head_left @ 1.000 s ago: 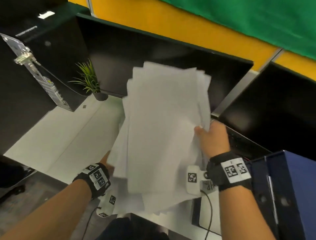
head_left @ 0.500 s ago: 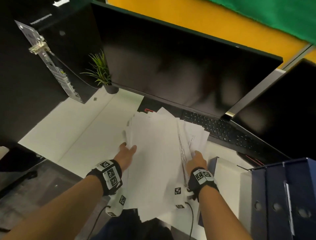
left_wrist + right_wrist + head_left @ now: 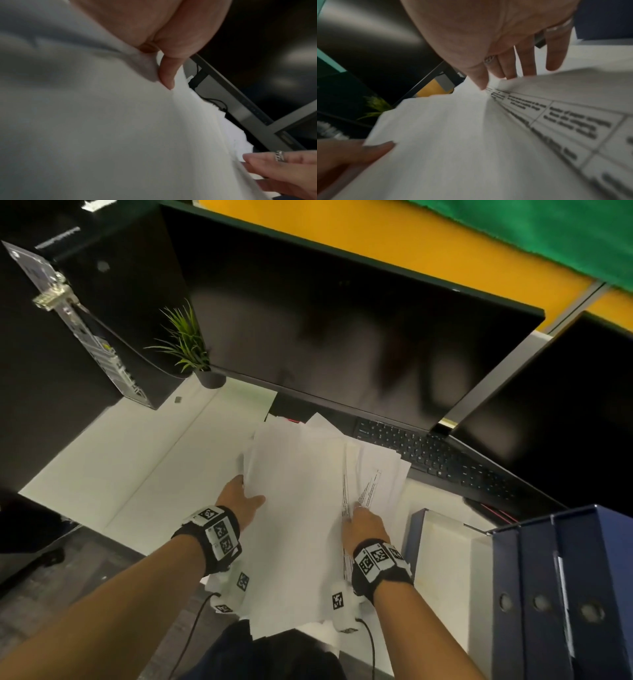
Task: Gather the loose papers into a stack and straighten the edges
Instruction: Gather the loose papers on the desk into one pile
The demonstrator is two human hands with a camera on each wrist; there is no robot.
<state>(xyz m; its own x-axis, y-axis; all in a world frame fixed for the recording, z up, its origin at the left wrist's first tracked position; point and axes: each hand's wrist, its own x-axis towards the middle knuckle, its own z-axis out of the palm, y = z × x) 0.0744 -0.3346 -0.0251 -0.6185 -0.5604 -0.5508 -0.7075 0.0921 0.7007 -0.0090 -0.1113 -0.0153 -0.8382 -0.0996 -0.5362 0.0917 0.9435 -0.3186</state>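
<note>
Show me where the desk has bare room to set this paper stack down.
Widest bare patch: the white desk left of the papers, bordered by the potted plant and black tower. Crowded right: keyboard, open box, blue binders.

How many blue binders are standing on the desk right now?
3, side by side at the desk's right edge: the left binder, the middle binder and the right binder. More may be hidden past the frame edge.

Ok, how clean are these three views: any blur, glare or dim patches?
Head view: mostly sharp, soft reflections on the monitor, slight wide-angle bending at the edges. Left wrist view: the papers fill it, dim, grey and blurred. Right wrist view: printed text smeared and unreadable, a bright glare streak upper left.
</note>
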